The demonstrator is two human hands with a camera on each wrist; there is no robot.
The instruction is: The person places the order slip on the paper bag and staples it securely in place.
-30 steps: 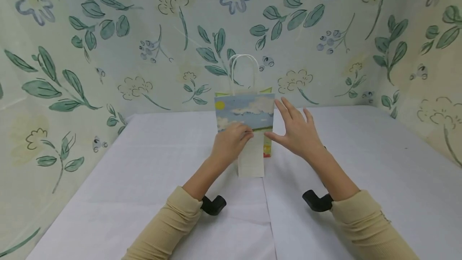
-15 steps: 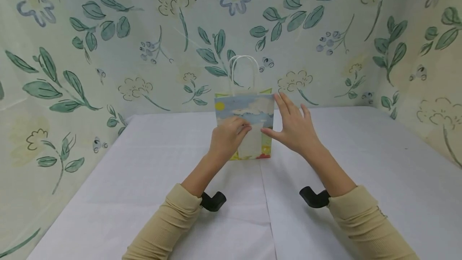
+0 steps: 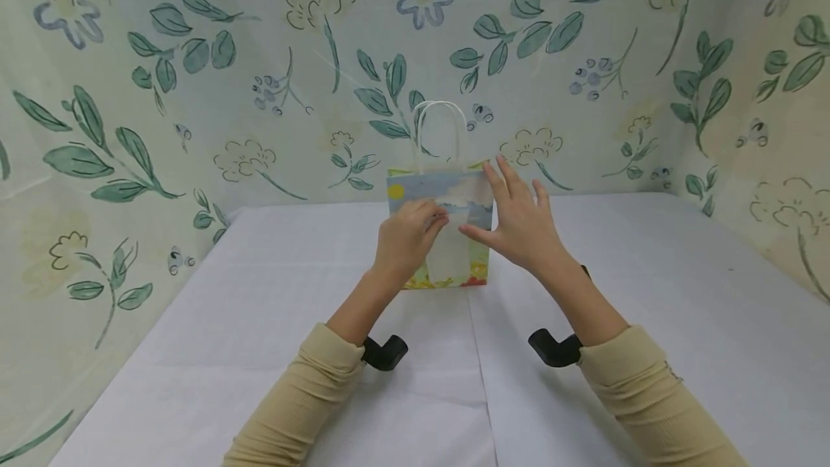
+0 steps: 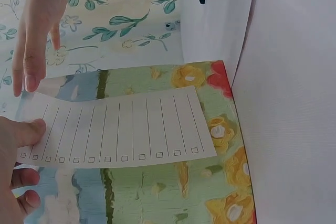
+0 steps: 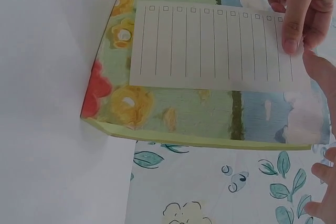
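A paper gift bag [image 3: 480, 258], painted with blue sky, clouds, a yellow sun and flowers, stands upright with its white handles [image 3: 459, 117] raised. Against its front lies a narrow white checklist sheet [image 5: 210, 45], ruled with lines that each end in a small box. My left hand [image 3: 405, 240] pinches the sheet's upper end between thumb and fingers. On the other side, my right hand [image 3: 521, 225] is spread, its fingertips at the bag's upper right edge and its thumb by the sheet's side. The bag's inside is hidden.
A white cloth [image 3: 259, 294] with a lengthwise crease covers the table. Behind it hangs a floral curtain [image 3: 311, 99]. Black wrist-worn devices [image 3: 385, 353] show beneath both forearms.
The checklist sheet has gone up from hanging below the bag's base to lying within its front. My left hand has risen slightly with it; my right hand has shifted left and up.
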